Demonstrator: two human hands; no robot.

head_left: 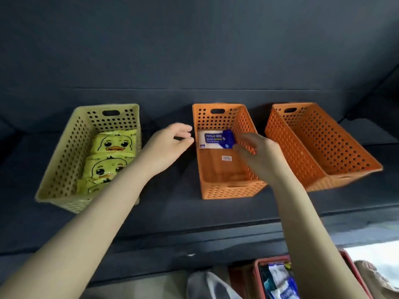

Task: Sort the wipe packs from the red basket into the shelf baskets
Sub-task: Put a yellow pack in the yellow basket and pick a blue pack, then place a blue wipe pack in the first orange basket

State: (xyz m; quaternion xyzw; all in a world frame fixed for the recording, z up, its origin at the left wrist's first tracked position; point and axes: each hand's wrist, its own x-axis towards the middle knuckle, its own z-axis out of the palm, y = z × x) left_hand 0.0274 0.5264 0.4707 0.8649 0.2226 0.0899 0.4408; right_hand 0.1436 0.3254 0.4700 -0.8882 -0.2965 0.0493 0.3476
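At the far end of the middle orange basket (226,192) lies the blue-and-white wipe pack (212,139), its long axis crosswise. The right hand (259,154) is nearer, at the pack's right end, but blur hides whether it is gripping. The left hand (170,143) hovers relaxed and empty outside the basket's left wall.

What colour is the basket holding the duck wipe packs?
The perforated plastic basket is pale yellow, clearest in the head view.
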